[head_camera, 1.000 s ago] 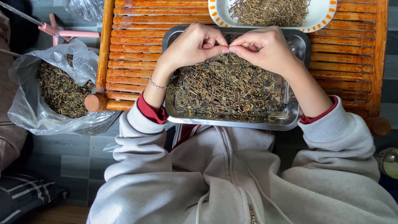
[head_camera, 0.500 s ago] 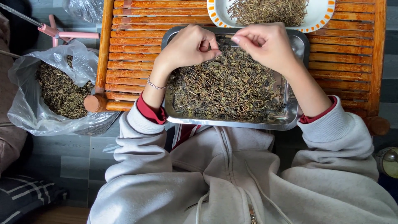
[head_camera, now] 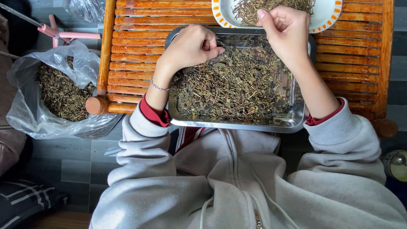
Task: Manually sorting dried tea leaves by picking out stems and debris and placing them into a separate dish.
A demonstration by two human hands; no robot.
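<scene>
A steel tray (head_camera: 237,124) heaped with dried green-brown leaves and stems (head_camera: 237,85) rests on a slatted wooden table (head_camera: 135,46). My left hand (head_camera: 190,46) curls over the tray's far left part, fingertips pinched together on the leaves. My right hand (head_camera: 286,32) is raised at the tray's far right edge, next to a white plate with an orange-patterned rim (head_camera: 326,19) that holds a pile of dried stems. Its fingers are pinched; whether a stem is between them I cannot tell.
A clear plastic bag (head_camera: 55,93) of the same dried leaves sits on the floor to the left. A pink plastic object (head_camera: 63,34) lies beyond it. Another clear bag (head_camera: 87,8) is at the top left. A round object (head_camera: 396,165) shows at the right edge.
My hands were together over the tray's far middle. My right hand has moved up and right toward the plate; my left hand stayed over the tray's far left.
</scene>
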